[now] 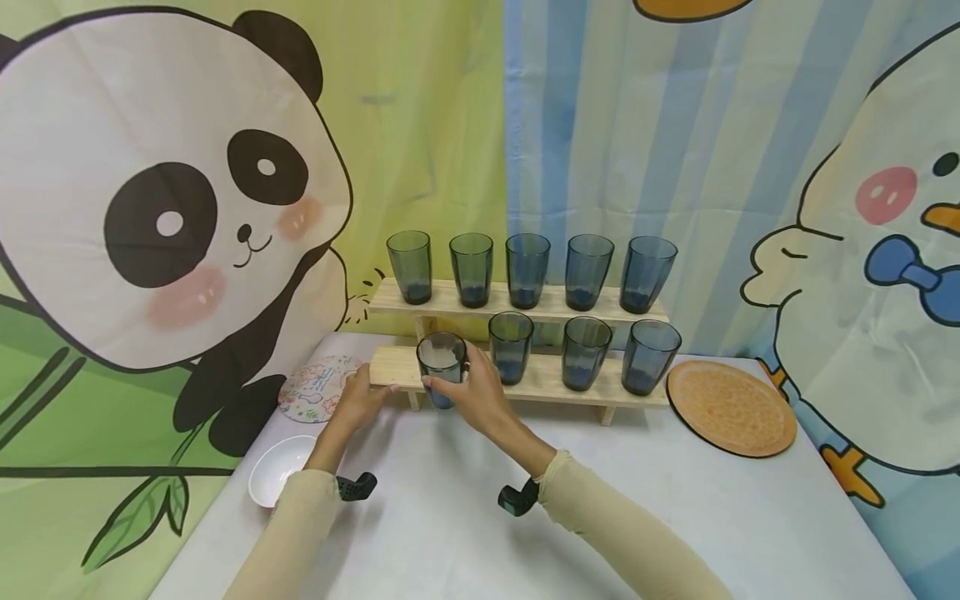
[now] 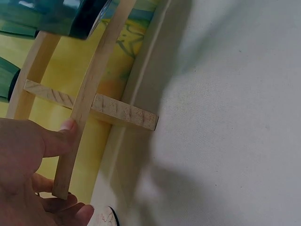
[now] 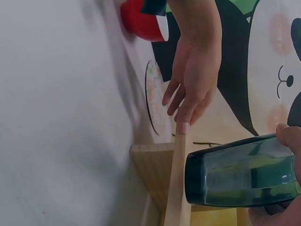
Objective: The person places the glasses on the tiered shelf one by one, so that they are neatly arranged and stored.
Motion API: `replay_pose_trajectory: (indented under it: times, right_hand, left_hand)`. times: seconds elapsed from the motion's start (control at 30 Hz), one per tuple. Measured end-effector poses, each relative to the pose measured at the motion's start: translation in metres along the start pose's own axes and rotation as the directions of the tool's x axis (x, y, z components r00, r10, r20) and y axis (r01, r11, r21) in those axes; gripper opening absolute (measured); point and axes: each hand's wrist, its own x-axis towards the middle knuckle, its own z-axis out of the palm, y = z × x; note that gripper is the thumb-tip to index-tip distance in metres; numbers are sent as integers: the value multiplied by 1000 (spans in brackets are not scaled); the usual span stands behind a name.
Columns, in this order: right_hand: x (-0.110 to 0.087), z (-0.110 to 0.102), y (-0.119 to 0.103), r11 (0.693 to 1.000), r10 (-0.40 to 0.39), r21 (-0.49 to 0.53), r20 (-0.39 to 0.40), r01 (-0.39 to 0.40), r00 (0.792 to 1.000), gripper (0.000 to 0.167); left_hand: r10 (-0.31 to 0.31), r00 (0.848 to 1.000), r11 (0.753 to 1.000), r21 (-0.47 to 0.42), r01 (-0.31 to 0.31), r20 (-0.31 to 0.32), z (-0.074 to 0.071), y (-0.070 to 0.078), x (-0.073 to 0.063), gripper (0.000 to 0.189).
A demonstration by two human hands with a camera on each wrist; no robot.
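Note:
My right hand holds a blue-tinted glass by its side, thumb in front. The glass stands upright at the front edge of the lower board of a two-tier wooden rack; in the right wrist view the base of the glass is right at that board. My left hand grips the left end of the same board. The left wrist view has the thumb of the left hand along the board's front edge and the fingers around its end.
Several matching glasses line the upper board, and three more stand on the lower board to the right. A floral round mat and a bowl, white inside and red outside, lie at left. A round orange-brown mat lies at right.

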Motion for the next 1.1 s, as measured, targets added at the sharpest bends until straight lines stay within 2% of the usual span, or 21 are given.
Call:
replay_pose_trajectory:
  times: [0.23, 0.57, 1.1]
  right_hand:
    - [24, 12, -3, 999, 31, -26, -58, -32, 998, 91]
    - [49, 24, 0, 999, 41, 0, -86, -41, 995, 82]
    - [59, 27, 4, 996, 80, -18, -82, -82, 993, 88]
  left_hand:
    - [26, 1000, 1000, -3, -26, -3, 0, -2, 1, 74]
    - [20, 1000, 1000, 2, -20, 7, -1, -3, 0, 69]
    - [-7, 1000, 1000, 5, 7, 17, 0, -3, 1, 72]
